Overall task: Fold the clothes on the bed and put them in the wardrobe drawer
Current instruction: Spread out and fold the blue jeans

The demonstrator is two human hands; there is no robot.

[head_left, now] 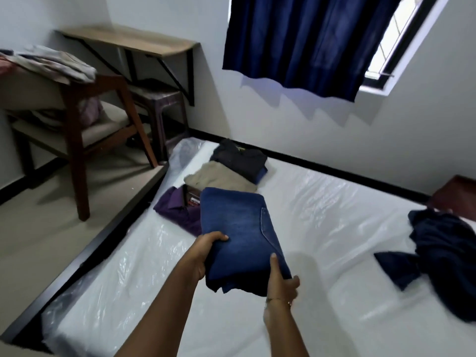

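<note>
Fingers of the left hand (203, 251) are curled round the near left edge of the folded blue jeans (239, 235), thumb on top. The right hand (280, 282) is clamped on the near right corner, thumb laid along the denim and fingers tucked under. The jeans are held over the left part of the bed (322, 215); contact with the mattress cannot be told.

Just beyond the jeans, a folded purple shirt (175, 210) is seen on the bed, partly covered by the denim. A small red-and-white tag shows at its collar; the writing is too small to be read. Behind it a folded beige garment (219, 176) is laid, then a folded dark garment (239, 155) nearest the wall, the three forming a row along the bed's left edge.

A crumpled navy garment (443, 256) is left unfolded at the right side of the bed, well apart from the jeans.

The mattress is wrapped in clear plastic. A wooden chair (77, 119) with clothes heaped on its backrest is set on the floor to the left, beside a wall-mounted desk (128, 39) with a stool (159, 99) beneath. A blue curtain (304, 39) is hung over the window.
</note>
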